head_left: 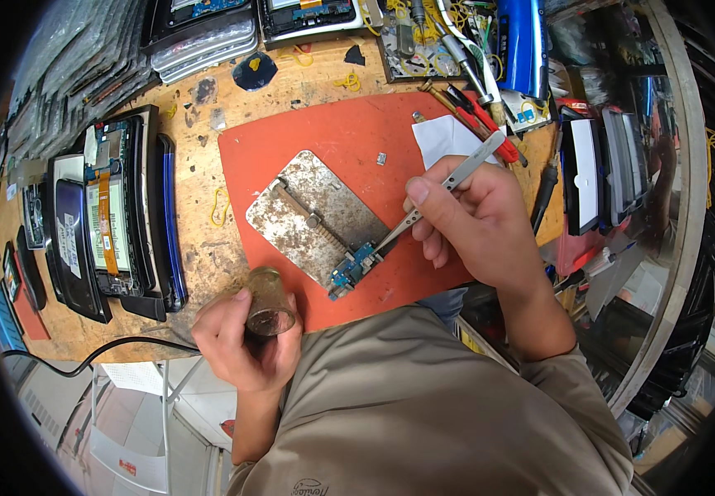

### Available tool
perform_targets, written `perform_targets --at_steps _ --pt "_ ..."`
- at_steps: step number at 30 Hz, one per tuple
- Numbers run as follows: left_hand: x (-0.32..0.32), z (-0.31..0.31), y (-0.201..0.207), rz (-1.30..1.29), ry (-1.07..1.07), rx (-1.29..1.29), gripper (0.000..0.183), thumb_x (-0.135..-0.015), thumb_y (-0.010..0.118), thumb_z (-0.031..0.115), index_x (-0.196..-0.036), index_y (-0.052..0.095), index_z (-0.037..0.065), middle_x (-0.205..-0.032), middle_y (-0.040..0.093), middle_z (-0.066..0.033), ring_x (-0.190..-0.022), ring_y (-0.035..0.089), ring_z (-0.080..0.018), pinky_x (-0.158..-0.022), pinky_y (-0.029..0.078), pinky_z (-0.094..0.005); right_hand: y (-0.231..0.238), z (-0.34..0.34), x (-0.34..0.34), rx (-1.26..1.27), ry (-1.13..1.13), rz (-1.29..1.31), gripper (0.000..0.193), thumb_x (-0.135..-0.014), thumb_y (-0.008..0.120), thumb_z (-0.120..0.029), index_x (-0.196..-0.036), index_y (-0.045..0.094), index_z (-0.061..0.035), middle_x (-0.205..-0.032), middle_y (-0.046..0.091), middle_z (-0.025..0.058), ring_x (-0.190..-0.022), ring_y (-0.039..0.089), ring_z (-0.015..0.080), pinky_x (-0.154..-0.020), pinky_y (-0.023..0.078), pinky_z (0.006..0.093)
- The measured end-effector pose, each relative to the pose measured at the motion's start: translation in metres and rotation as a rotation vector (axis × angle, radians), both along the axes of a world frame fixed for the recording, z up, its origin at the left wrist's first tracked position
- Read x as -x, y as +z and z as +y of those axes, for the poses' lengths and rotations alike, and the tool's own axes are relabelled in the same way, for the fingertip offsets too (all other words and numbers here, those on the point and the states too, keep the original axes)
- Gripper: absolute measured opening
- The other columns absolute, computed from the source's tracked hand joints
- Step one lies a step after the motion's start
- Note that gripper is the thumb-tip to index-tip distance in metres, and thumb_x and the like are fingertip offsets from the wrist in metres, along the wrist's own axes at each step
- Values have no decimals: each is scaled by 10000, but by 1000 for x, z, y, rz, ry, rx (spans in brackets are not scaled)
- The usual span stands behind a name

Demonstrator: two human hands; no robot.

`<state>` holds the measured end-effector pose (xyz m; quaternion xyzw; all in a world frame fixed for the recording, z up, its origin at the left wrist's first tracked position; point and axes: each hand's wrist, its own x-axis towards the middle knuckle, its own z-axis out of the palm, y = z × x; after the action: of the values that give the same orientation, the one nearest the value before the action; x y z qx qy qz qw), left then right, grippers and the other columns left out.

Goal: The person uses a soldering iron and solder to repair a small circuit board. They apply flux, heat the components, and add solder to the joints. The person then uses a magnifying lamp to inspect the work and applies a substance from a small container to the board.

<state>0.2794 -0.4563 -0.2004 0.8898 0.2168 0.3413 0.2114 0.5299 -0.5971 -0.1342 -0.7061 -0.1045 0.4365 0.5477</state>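
Note:
My right hand (477, 219) is closed around silver tweezers (461, 175), whose tips reach the edge of a small blue circuit board (353, 269). That board lies across the lower right edge of a stained metal holder plate (312, 169) with a sliding clamp bar (309, 217). Under the plate is an orange-red mat (332, 128). At the mat's lower left edge my left hand (246, 343) grips a small brownish, see-through jar (270, 302), tilted with its open mouth toward me. Its contents cannot be made out. On the mat beyond the plate sits a tiny metal part (381, 159).
Opened tablets (109, 207) stand on the left of the wooden bench (200, 165). A black cable (117, 343) crosses its front edge. Beyond the mat are a tray of tools (411, 50), red-handled pliers (490, 124) and a white paper (448, 139). Bagged panels (76, 58) fill the far left.

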Motion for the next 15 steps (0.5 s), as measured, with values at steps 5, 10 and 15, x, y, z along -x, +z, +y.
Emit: perform_targets --at_steps 5,10,15 --pt "-2 -1 -3 -24 17 -9 586 -810 943 77 -1334 696 -8 -1136 636 -165 -964 664 -319 -840 546 -426 -3 4 3 -1 21 -11 228 -1115 706 -207 -990 721 -17 -755 717 43 -563 652 77 -483 515 226" --pt "-2 0 -3 -27 4 -18 583 -802 936 61 -1330 699 -14 -1132 653 -170 -961 668 -327 -837 549 -427 -2 -10 15 -85 -70 -110 139 -1081 724 -127 -1040 732 6 -792 735 81 -621 695 121 -529 560 246" --pt "-5 1 -1 -36 0 -16 592 -790 941 53 -1328 703 -18 -1108 665 -175 -952 665 -332 -828 547 -424 -20 -35 33 -433 257 -1136 258 -911 844 28 -1150 747 29 -889 750 136 -764 769 249 -643 637 319"
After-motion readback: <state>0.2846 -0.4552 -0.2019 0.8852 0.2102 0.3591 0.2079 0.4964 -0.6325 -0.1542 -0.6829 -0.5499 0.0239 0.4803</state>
